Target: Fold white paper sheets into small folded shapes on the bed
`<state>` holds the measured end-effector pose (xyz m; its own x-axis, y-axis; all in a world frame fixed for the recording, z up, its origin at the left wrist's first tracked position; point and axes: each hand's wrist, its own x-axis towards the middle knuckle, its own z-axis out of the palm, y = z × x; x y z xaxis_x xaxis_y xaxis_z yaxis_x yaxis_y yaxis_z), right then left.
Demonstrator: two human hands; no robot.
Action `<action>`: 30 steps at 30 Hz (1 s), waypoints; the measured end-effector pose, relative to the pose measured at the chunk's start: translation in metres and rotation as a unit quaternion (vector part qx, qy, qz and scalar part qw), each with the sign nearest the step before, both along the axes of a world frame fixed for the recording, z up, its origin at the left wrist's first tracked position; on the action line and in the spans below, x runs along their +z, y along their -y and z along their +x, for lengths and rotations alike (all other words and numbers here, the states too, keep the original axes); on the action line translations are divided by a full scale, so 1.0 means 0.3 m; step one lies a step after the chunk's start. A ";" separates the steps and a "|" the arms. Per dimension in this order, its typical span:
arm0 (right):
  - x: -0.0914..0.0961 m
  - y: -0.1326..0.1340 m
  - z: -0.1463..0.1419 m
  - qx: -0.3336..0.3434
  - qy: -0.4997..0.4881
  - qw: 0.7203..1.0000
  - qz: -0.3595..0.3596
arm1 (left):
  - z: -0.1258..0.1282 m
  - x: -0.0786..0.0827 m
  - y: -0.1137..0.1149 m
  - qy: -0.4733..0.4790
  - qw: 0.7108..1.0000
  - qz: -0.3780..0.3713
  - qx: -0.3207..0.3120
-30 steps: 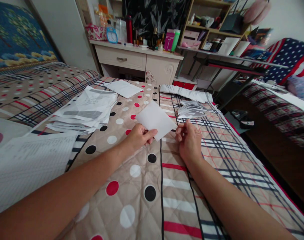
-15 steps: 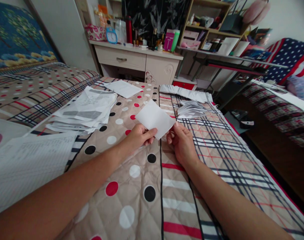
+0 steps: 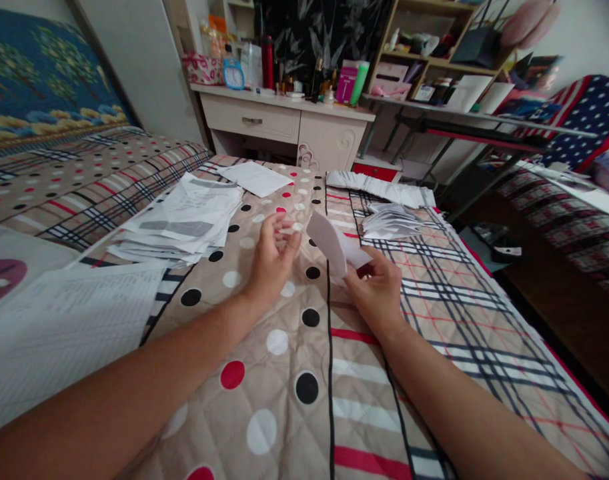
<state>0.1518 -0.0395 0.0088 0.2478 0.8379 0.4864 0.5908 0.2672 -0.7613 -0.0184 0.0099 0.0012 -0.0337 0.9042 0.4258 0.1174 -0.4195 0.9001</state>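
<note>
My right hand pinches a small white sheet of paper by its lower edge, and the sheet stands tilted and partly bent above a quilted bed cover with dots and plaid. Just left of the sheet, my left hand hovers with fingers spread and nothing in it. A loose pile of printed papers lies to the left of my left hand.
A small heap of folded white papers and a long white strip lie beyond my right hand. One more white sheet rests further back. A large printed sheet lies at the near left. A cluttered dresser and shelves stand behind the bed.
My left hand has let go of the white sheet and opened. My right hand has taken hold of the sheet, which now stands up bent instead of lying flat between both hands.
</note>
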 end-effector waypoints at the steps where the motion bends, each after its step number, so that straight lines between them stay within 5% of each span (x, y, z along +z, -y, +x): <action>1: 0.003 0.001 0.006 -0.004 0.052 0.999 0.016 | -0.011 0.009 0.001 -0.030 0.997 0.065 0.038; 3: 0.009 0.004 0.012 0.010 0.113 0.993 0.030 | -0.032 0.033 0.016 -0.107 0.976 0.181 0.052; 6: 0.007 0.003 0.014 0.025 0.135 0.990 0.028 | -0.048 0.066 0.050 -0.242 0.919 0.309 -0.026; 12: -0.024 -0.030 0.040 0.023 -0.098 0.993 -0.061 | -0.030 0.055 0.063 -0.448 0.819 0.318 -0.167; 18: -0.027 -0.053 0.059 0.049 -0.253 0.958 -0.128 | -0.023 0.020 0.043 -0.451 0.831 0.255 -0.203; 24: -0.020 -0.066 0.082 0.005 -0.107 0.983 -0.150 | -0.029 0.004 0.044 -0.476 0.827 0.202 -0.222; 30: -0.038 -0.087 0.108 -0.011 -0.075 0.986 -0.149 | -0.049 0.009 0.020 -0.462 0.828 0.197 -0.250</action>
<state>0.1840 -0.0134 -0.0027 0.3172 0.9317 0.1770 0.4693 0.0079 -0.8830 -0.0331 0.0040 0.0040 0.8074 0.4914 0.3265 0.4026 -0.8634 0.3040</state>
